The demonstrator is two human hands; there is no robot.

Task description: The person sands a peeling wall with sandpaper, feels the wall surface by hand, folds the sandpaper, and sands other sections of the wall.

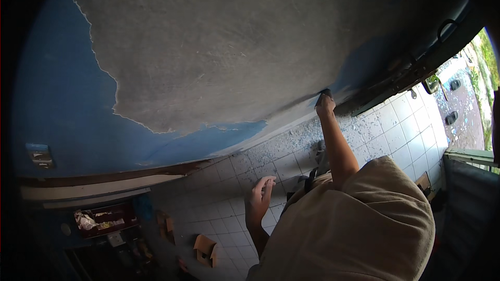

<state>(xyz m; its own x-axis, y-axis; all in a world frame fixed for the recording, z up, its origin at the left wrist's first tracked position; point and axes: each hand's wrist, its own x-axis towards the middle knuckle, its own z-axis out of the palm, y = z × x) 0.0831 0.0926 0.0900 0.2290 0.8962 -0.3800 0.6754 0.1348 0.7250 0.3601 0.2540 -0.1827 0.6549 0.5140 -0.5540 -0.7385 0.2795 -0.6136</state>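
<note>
A wall with a large bare grey patch and peeling blue paint fills the upper part of the view. My right hand is closed around a small dark flat tool, whose exact kind I cannot tell. It is held against the lower part of the wall, right of the remaining blue strip. My left hand hangs free above the tiled floor, fingers loosely bent, with nothing visible in it. The torn paint edge runs down the left side of the grey patch.
Paint flakes litter the white floor tiles along the wall. An open cardboard box stands on the floor at lower left. A switch plate is on the blue wall at far left. At right, a doorway shows slippers on the ground outside.
</note>
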